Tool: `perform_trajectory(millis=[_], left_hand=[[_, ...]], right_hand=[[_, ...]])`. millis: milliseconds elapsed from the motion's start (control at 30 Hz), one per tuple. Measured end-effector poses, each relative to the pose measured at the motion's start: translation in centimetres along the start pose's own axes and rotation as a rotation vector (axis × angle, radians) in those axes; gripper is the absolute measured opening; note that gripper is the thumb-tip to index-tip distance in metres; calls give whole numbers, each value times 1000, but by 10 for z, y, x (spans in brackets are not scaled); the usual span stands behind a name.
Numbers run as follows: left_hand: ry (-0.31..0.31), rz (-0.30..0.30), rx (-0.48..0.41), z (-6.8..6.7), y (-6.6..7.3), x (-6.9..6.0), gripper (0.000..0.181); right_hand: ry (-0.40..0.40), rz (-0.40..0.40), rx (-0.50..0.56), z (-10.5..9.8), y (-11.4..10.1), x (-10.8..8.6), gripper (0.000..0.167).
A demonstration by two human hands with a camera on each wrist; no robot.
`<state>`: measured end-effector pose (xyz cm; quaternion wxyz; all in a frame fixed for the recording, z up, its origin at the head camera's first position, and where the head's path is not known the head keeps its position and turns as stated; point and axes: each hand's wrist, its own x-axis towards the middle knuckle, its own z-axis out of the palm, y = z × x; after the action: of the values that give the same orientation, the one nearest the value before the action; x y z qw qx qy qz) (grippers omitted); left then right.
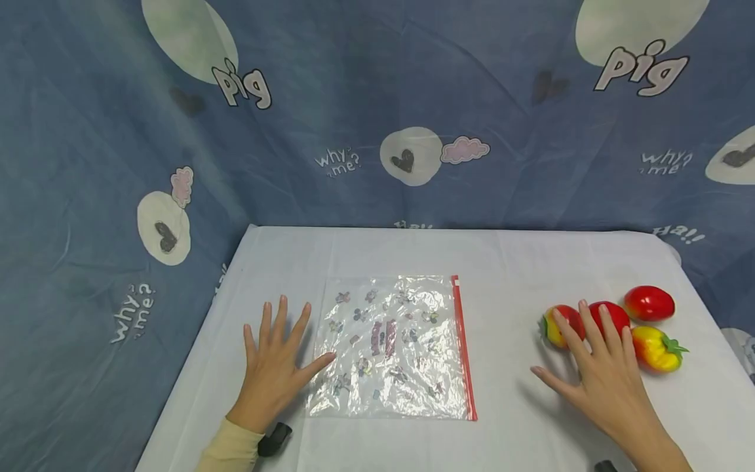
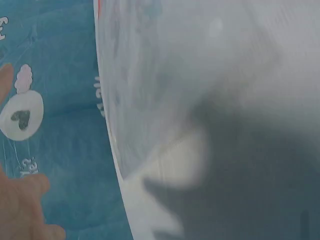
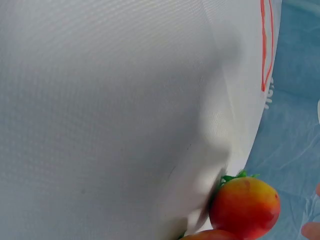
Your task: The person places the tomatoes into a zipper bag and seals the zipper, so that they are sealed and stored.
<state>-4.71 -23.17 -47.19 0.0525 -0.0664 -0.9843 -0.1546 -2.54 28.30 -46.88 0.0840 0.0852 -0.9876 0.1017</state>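
A clear zip bag with small printed figures lies flat, its red zip strip on the right side. My left hand is spread wide at the bag's left edge, thumb overlapping it; whether it touches is unclear. Fingers spread, my right hand hovers by several glossy fruits and holds nothing. They include a red-yellow one with green leaves, a red one partly behind the fingers, another red one and a lobed yellow-red one. The right wrist view shows a round red-orange fruit.
A white cloth covers the table. Behind and to the left hangs a blue printed curtain. Dark wrist devices sit at both wrists, the left one beside a beige sleeve.
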Motion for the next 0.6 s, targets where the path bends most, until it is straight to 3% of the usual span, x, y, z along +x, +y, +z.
perform_trajectory(millis=[267, 600], left_hand=[[-51, 29, -52, 9, 33, 2, 97], [-82, 158, -73, 29, 79, 3, 98]], right_hand=[[-21, -2, 26, 0, -2, 2, 112], [-30, -11, 59, 1, -4, 3, 109]])
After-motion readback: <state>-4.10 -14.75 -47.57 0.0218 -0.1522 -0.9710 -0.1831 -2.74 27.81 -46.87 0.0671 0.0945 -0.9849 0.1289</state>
